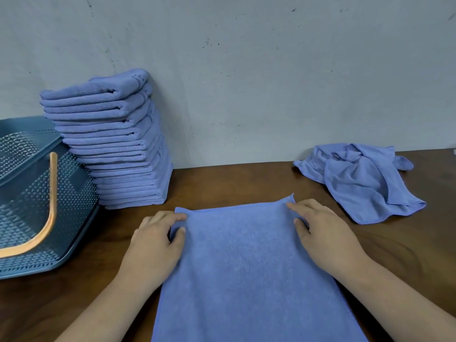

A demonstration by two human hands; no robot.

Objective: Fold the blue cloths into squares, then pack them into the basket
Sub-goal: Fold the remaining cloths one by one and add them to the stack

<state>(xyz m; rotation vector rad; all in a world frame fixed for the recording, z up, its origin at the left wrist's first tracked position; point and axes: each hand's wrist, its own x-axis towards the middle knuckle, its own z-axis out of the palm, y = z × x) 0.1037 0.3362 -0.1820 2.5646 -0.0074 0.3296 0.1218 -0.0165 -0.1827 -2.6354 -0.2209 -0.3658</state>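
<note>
Now left hand (158, 239) and right hand (324, 232) pinch corners of the smooth blue cloth (246, 272).

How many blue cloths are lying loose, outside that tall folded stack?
2. A flat blue terry cloth lies in front on the brown wooden table. A crumpled blue cloth lies far right by the grey wall. That crumpled heap may hide another.

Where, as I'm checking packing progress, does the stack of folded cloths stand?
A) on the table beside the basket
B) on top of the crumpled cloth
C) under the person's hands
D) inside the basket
A: the stack of folded cloths stands on the table just right of the basket, by the wall, not inside it.
</note>
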